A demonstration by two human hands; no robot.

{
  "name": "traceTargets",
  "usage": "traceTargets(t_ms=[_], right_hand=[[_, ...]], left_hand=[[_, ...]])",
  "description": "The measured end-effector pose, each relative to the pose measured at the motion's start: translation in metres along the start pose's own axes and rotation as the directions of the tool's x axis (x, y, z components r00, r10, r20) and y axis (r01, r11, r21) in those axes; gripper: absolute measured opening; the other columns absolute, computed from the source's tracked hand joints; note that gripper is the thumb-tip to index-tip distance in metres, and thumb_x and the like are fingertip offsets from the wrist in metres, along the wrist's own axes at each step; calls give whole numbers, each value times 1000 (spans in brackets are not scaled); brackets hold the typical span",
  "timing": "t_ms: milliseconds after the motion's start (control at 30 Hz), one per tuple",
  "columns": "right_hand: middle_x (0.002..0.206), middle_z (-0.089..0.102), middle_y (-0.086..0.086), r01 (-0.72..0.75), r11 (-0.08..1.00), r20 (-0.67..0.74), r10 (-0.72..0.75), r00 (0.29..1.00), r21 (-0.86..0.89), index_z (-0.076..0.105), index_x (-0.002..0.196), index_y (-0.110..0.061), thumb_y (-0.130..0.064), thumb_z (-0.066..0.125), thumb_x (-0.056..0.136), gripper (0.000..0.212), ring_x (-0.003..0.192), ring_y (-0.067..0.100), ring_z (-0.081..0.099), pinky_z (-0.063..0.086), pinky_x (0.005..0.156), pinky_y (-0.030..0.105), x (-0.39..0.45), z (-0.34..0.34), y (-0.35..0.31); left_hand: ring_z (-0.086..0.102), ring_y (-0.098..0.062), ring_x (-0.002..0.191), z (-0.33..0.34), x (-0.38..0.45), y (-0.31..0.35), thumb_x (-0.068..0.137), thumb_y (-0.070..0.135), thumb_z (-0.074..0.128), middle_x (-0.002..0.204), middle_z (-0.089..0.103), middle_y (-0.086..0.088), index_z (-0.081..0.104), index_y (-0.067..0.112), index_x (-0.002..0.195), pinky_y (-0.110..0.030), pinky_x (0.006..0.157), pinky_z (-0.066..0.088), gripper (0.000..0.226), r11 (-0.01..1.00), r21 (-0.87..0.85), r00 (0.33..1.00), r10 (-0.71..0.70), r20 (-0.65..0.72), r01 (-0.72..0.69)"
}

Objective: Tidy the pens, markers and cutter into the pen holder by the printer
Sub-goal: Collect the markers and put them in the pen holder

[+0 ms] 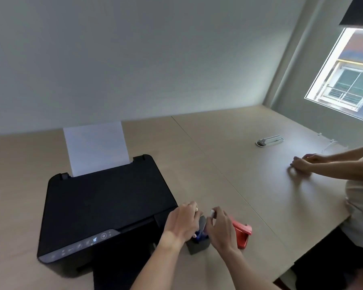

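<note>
A dark square pen holder [197, 246] stands on the table just right of the black printer [105, 206]. Blue pens [198, 235] and a dark flat item stick up out of it. My left hand [181, 222] hovers over the holder's left side, fingers curled around a thin pale pen whose tip shows above my fingers. My right hand [220, 229] is over the holder's right side, pinching a white-capped marker [212, 213]. Both hands hide most of the holder's opening.
A red stapler-like object [242, 234] lies right of the holder, behind my right hand. White paper [95, 147] stands in the printer's rear tray. A white power strip [269, 140] lies far right. Another person's hands [302, 163] rest on the table's right edge.
</note>
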State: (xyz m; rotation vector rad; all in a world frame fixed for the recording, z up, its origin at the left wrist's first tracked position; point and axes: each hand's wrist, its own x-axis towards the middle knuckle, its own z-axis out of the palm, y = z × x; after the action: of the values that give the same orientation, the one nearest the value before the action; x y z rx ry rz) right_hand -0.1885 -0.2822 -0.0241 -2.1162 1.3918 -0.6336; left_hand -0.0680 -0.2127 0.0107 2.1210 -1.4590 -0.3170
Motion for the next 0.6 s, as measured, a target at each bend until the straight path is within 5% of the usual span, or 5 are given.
traceTargets(t_ms=[200,333,600], right_hand=[[96,53,-7,10,999,-44,-8,999,31,60,100,-16,-18,52,91,12,87,14,54,44,77,29,-7,1,5],[81,56,-2,-75,996,-66,78,995,48,52,76,-18,-10,46,88,15,75,21,56,48,69,40,-24,6,12],[69,61,10,-18,982,164,49,985,-186,37,66,-21,-18,40,90,24,68,32,57,40,59,39,-63,31,13]], left_hand=[[64,-26,93,7,0,-8,101,29,41,101,69,-2,60,17,99,-37,72,48,23,1000,12,999,-15,45,15],[64,-26,88,3,-6,-14,99,17,38,92,70,-2,60,16,94,-37,69,49,22,999,2,998,-38,42,38],[63,-30,67,-4,-67,-54,94,18,37,76,67,-6,51,15,91,-34,55,45,15,985,89,988,-143,-64,148]])
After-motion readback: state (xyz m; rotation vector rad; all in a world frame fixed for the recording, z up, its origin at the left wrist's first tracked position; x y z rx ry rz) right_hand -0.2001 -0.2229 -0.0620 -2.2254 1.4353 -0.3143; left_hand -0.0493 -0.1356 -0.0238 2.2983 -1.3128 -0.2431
